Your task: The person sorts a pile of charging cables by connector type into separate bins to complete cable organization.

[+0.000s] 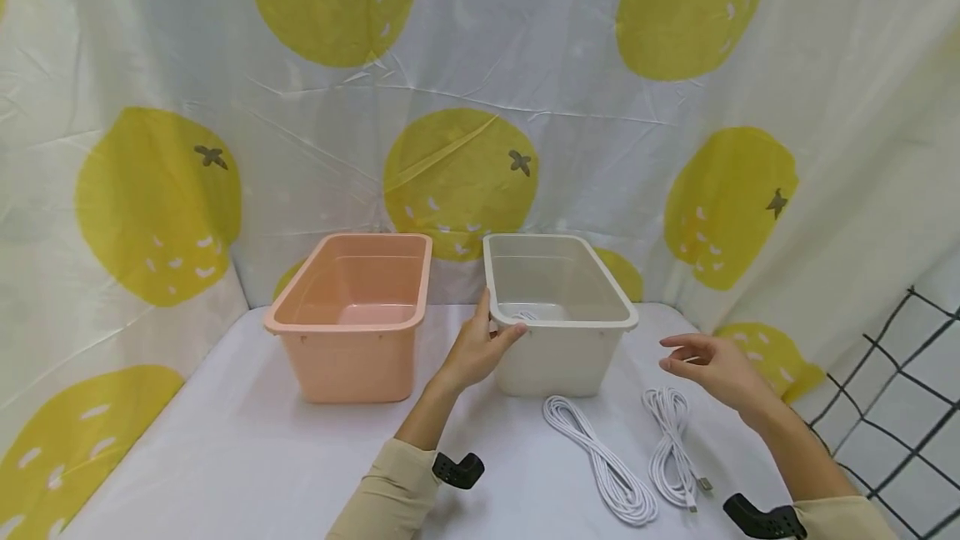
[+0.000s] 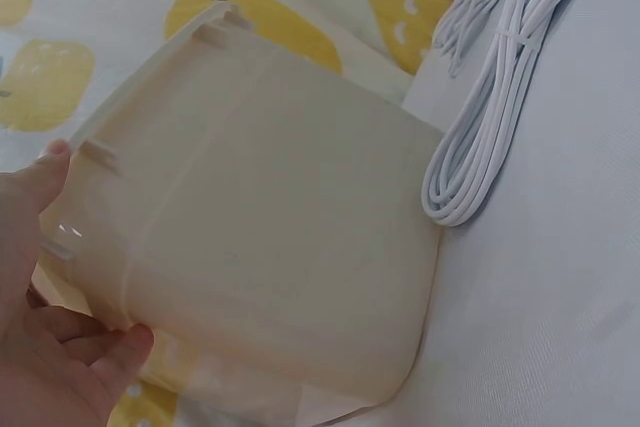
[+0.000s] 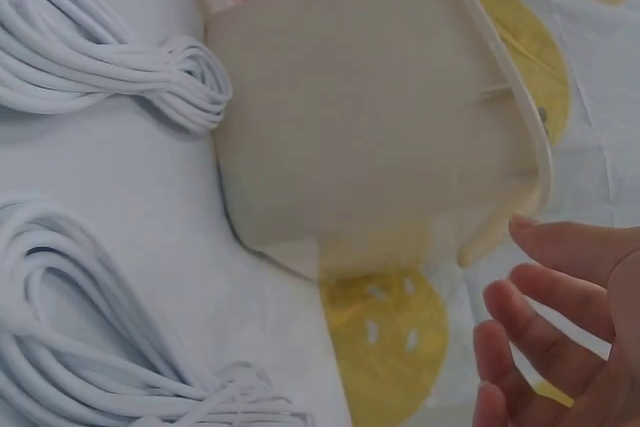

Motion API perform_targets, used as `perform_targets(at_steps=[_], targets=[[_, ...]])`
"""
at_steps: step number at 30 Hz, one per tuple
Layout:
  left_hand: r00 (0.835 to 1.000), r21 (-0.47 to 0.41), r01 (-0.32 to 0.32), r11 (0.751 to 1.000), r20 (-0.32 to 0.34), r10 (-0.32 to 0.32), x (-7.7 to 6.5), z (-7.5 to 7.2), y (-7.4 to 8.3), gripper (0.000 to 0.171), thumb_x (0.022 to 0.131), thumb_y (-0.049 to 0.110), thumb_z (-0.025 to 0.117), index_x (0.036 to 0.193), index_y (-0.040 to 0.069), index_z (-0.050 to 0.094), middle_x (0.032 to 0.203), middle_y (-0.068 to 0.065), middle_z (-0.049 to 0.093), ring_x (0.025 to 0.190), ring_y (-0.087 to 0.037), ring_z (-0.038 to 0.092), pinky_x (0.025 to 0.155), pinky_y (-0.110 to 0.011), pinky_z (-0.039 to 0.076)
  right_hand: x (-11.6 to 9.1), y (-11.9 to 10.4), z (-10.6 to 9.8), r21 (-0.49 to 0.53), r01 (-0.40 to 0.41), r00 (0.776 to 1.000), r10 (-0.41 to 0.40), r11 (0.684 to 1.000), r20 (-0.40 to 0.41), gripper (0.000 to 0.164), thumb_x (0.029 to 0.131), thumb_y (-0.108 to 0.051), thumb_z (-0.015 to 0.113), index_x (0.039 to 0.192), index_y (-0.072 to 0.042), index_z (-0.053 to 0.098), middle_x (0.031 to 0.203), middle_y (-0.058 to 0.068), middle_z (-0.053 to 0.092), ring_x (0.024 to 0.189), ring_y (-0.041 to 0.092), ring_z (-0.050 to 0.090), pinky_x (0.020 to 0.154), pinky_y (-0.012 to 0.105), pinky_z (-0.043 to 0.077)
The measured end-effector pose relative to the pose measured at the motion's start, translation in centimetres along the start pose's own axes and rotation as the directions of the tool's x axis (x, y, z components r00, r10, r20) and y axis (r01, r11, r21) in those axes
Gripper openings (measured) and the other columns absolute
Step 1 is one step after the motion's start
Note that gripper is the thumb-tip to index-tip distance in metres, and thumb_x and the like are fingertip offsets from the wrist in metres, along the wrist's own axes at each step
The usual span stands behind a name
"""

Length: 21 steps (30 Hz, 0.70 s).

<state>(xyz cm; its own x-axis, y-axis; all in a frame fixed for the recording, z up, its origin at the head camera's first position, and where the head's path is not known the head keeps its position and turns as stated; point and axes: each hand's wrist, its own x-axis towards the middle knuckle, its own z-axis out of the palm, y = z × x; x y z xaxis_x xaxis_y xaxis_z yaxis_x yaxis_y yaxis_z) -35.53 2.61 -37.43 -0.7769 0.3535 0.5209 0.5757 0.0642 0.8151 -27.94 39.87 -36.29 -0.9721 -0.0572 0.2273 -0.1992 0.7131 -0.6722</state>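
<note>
A cream plastic bin point(image 1: 558, 357) stands on the table, and my left hand point(image 1: 480, 348) holds it by the rim at the near left corner. In the left wrist view the thumb point(image 2: 45, 175) lies at the rim and the fingers bend against the bin's side. A bit of white cable point(image 1: 525, 316) shows inside the bin. My right hand point(image 1: 712, 365) hovers to the right of the bin, fingers loosely bent, holding nothing. Below it lies a bundled white cable point(image 1: 670, 448) with a plug end. A second bundled white cable point(image 1: 600, 461) lies in front of the bin.
To the left stands a peach plastic bin point(image 1: 352, 365), similar in shape. A white curtain point(image 1: 577, 173) with yellow fruit prints hangs behind the table point(image 1: 247, 440). At the right is a black wire grid point(image 1: 900, 407).
</note>
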Motion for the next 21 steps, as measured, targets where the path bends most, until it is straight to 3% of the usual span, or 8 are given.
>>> perform_targets(at_steps=[4, 12, 17, 21], targets=[[1.000, 0.004, -0.002, 1.000, 0.014, 0.002, -0.3, -0.2, 1.0, 0.074, 0.100, 0.009, 0.070, 0.159, 0.004, 0.025, 0.138, -0.025, 0.058, 0.127, -0.041, 0.057, 0.103, -0.052, 0.050, -0.6, 1.3, 1.1, 0.019, -0.007, 1.000, 0.007, 1.000, 0.011, 0.046, 0.095, -0.023, 0.078, 0.132, 0.002, 0.066, 0.101, 0.008, 0.072, 0.092, 0.027, 0.069, 0.076, 0.038, 0.052], [1.000, 0.011, -0.015, 1.000, 0.016, 0.015, 0.5, 0.7, -2.2, 0.080, 0.101, 0.017, 0.071, 0.163, 0.014, 0.020, 0.142, -0.019, 0.057, 0.126, -0.031, 0.060, 0.102, -0.051, 0.051, -2.4, 3.3, 1.9, -0.024, -0.127, 0.989, 0.129, 0.992, 0.074, 0.052, 0.094, -0.027, 0.079, 0.134, 0.003, 0.064, 0.102, 0.005, 0.072, 0.095, 0.025, 0.068, 0.079, 0.041, 0.054], [1.000, 0.027, 0.003, 1.000, 0.006, -0.003, 0.5, 0.4, -2.4, 0.081, 0.101, 0.025, 0.072, 0.163, 0.020, 0.020, 0.143, -0.015, 0.057, 0.127, -0.028, 0.059, 0.102, -0.049, 0.051, -2.6, 4.1, 2.5, -0.092, -0.231, 0.968, 0.238, 0.969, 0.078, 0.060, 0.090, -0.035, 0.083, 0.131, 0.004, 0.063, 0.096, 0.005, 0.069, 0.089, 0.024, 0.064, 0.073, 0.040, 0.053], [1.000, 0.029, 0.012, 1.000, 0.005, -0.013, 0.4, 0.1, -2.1, 0.082, 0.101, 0.025, 0.072, 0.163, 0.018, 0.019, 0.144, -0.016, 0.056, 0.129, -0.033, 0.057, 0.103, -0.047, 0.050, -2.8, 4.5, 3.5, -0.214, -0.268, 0.950, 0.294, 0.939, 0.100, 0.078, 0.084, -0.045, 0.085, 0.129, 0.013, 0.057, 0.096, 0.011, 0.069, 0.086, 0.028, 0.065, 0.071, 0.045, 0.054]])
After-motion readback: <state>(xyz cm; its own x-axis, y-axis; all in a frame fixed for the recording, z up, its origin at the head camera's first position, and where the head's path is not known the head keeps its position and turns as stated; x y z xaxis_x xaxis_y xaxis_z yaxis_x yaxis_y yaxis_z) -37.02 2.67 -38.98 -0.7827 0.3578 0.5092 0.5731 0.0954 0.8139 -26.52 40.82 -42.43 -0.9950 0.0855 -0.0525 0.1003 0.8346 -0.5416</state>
